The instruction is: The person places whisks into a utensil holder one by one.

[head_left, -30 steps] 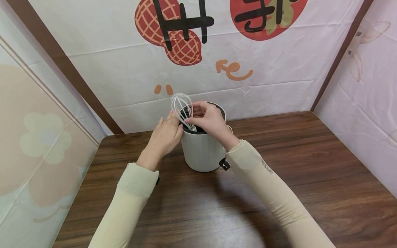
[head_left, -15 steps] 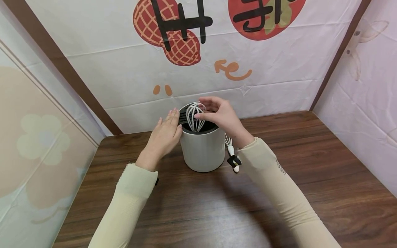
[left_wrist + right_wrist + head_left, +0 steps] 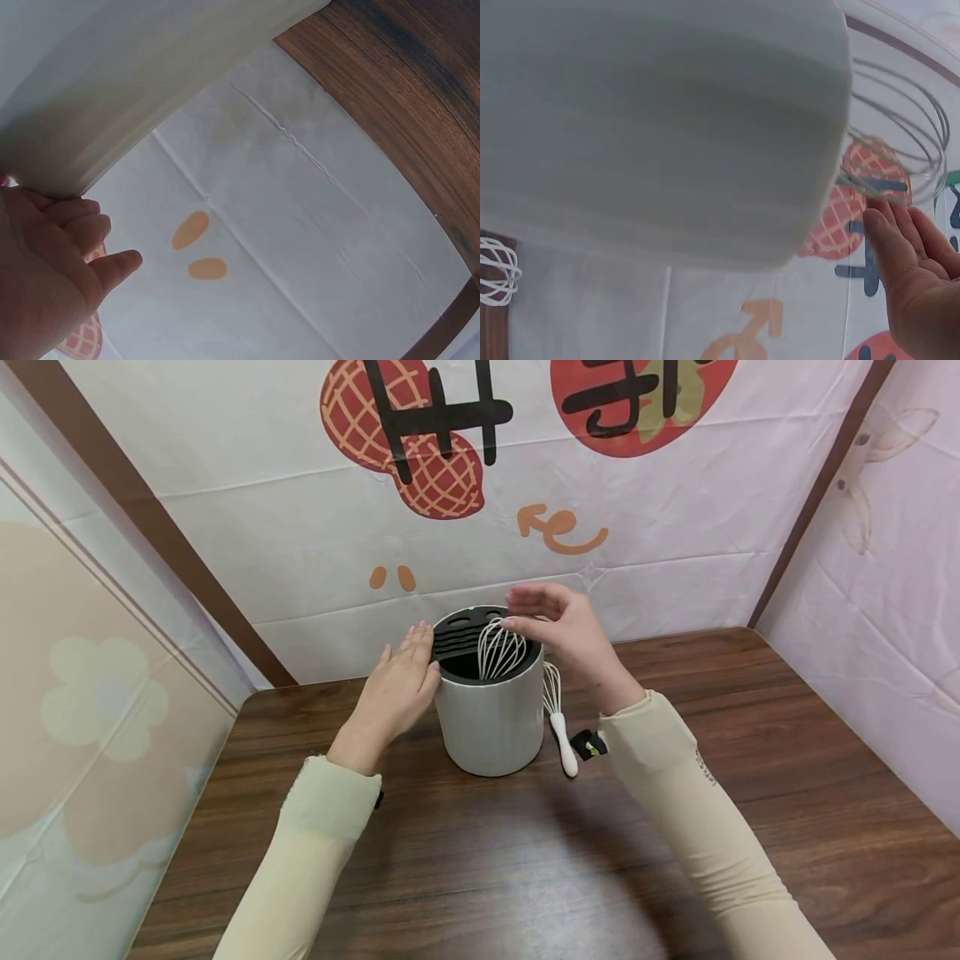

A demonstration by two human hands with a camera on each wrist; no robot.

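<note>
A white utensil holder (image 3: pixel 491 727) with a black slotted insert (image 3: pixel 457 639) stands upright on the table. One whisk (image 3: pixel 501 652) sits in it, wire loops above the rim and leaning right; its handle is hidden inside. My left hand (image 3: pixel 397 693) rests its extended fingers against the holder's left rim; in the left wrist view, that hand (image 3: pixel 56 259) is beside the holder's wall. Just right of the whisk's wires is my right hand (image 3: pixel 570 631), its fingers loosely extended. In the right wrist view, the right hand's fingertips (image 3: pixel 881 214) are close to the wires; contact is unclear.
A second white whisk (image 3: pixel 558 727) lies on the wooden table (image 3: pixel 480 860), close to the holder's right side. Behind the table hangs a printed white cloth (image 3: pixel 300 527), with more cloth at both sides.
The whisk in the holder has shifted from leaning left to leaning right and sits lower. My right hand has moved right, uncovering the second whisk. My left hand stays put.
</note>
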